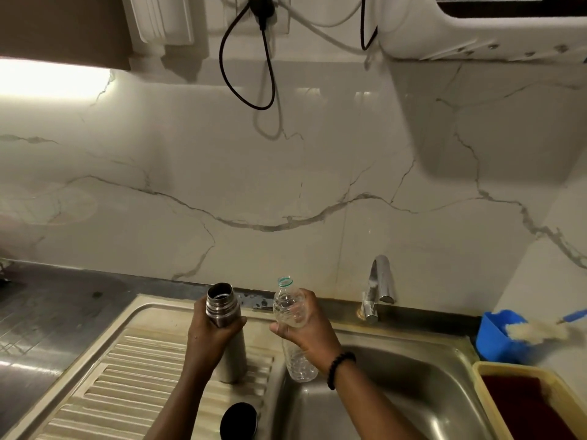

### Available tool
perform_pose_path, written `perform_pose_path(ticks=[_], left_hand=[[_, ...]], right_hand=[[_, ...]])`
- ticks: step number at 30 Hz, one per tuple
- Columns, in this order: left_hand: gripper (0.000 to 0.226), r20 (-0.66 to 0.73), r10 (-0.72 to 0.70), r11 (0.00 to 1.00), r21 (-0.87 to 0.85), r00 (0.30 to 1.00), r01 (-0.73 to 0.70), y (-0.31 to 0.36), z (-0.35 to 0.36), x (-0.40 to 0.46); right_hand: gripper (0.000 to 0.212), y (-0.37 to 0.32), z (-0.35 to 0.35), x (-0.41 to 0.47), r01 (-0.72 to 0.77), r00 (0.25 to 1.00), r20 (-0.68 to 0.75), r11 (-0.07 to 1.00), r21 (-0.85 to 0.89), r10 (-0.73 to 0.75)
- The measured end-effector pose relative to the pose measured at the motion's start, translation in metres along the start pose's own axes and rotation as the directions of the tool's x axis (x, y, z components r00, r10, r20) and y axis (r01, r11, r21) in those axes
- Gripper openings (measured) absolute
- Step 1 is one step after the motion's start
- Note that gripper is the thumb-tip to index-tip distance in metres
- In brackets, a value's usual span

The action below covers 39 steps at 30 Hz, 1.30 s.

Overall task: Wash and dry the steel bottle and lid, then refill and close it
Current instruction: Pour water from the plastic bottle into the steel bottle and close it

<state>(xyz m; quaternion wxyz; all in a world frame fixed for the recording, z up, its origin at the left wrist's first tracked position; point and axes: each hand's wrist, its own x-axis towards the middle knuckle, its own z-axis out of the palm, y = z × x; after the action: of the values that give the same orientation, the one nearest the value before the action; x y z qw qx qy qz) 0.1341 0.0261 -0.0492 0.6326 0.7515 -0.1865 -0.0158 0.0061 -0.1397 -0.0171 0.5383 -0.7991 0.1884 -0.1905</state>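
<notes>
The steel bottle stands upright on the ribbed drainboard, its mouth open and uncapped. My left hand is wrapped around its upper body. My right hand grips a clear plastic water bottle, uncapped, held upright over the left edge of the sink basin, a little to the right of the steel bottle. A dark round lid lies on the drainboard near the bottom edge, between my forearms.
A chrome tap stands behind the basin. At the right are a blue holder with a brush and a yellow tub. A steel counter lies left. Black cable hangs on the marble wall.
</notes>
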Motion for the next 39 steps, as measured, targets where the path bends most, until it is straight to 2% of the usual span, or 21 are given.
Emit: perform_pose_path(ticks=[8,11,13,15,16,17,18,19,21,25,28,31,33,36,39], left_hand=[[0.091,0.16,-0.084,0.996,-0.009,0.983,0.087,0.001,-0.007,-0.004],[0.095,0.101,-0.146,0.989,0.005,0.984,0.146,0.004,-0.006,-0.011],[0.08,-0.061,-0.121,0.991,0.051,0.991,0.124,0.011,-0.005,-0.022],[0.038,-0.276,0.128,0.989,0.108,0.953,-0.101,0.015,-0.009,-0.034],[0.018,-0.31,0.263,0.961,0.172,0.914,-0.218,0.016,-0.013,-0.039],[0.009,-0.26,0.361,0.923,0.239,0.896,-0.302,0.015,-0.018,-0.043],[0.01,-0.144,0.426,0.882,0.286,0.893,-0.375,0.013,-0.022,-0.049],[0.01,0.012,0.468,0.835,0.322,0.884,-0.447,0.008,-0.027,-0.058],[0.01,0.3,0.503,0.736,0.342,0.81,-0.584,0.002,-0.033,-0.08],[0.011,0.614,0.475,0.594,0.304,0.63,-0.745,-0.01,-0.038,-0.125],[0.02,0.782,0.349,0.539,0.283,0.516,-0.793,-0.017,-0.043,-0.146],[0.03,0.903,0.09,0.505,0.323,0.421,-0.801,-0.015,-0.047,-0.159],[0.038,0.923,-0.058,0.484,0.359,0.38,-0.798,-0.013,-0.048,-0.168],[0.042,0.918,-0.128,0.435,0.392,0.375,-0.811,-0.019,-0.046,-0.184],[0.028,0.913,-0.13,0.397,0.406,0.387,-0.823,-0.032,-0.042,-0.195]], right_hand=[[0.064,0.0,-0.003,-0.01,-0.015,1.0,0.022,1.0,0.012,0.014],[0.066,0.0,-0.003,-0.013,-0.012,1.0,0.021,1.0,0.022,0.011],[0.069,0.001,-0.003,-0.017,-0.004,1.0,0.007,0.999,0.039,0.004],[0.07,0.003,-0.004,-0.024,0.015,0.999,-0.03,0.998,0.062,-0.013],[0.068,0.004,-0.004,-0.028,0.032,0.998,-0.055,0.997,0.072,-0.028],[0.066,0.007,-0.003,-0.031,0.046,0.996,-0.081,0.995,0.083,-0.039],[0.065,0.01,-0.002,-0.035,0.053,0.993,-0.106,0.994,0.1,-0.042],[0.065,0.013,-0.001,-0.038,0.054,0.991,-0.131,0.992,0.117,-0.039],[0.064,0.019,0.003,-0.045,0.057,0.987,-0.158,0.988,0.14,-0.034],[0.061,0.027,0.01,-0.058,0.041,0.987,-0.163,0.98,0.197,-0.009],[0.069,0.033,0.017,-0.066,0.015,0.993,-0.119,0.975,0.22,0.012],[0.071,0.039,0.022,-0.078,-0.003,0.996,-0.089,0.973,0.231,0.024],[0.069,0.042,0.025,-0.086,-0.009,0.998,-0.06,0.97,0.244,0.025],[0.072,0.046,0.027,-0.097,-0.013,1.0,-0.015,0.967,0.253,0.017],[0.074,0.047,0.025,-0.103,-0.027,1.0,-0.004,0.962,0.272,0.029]])
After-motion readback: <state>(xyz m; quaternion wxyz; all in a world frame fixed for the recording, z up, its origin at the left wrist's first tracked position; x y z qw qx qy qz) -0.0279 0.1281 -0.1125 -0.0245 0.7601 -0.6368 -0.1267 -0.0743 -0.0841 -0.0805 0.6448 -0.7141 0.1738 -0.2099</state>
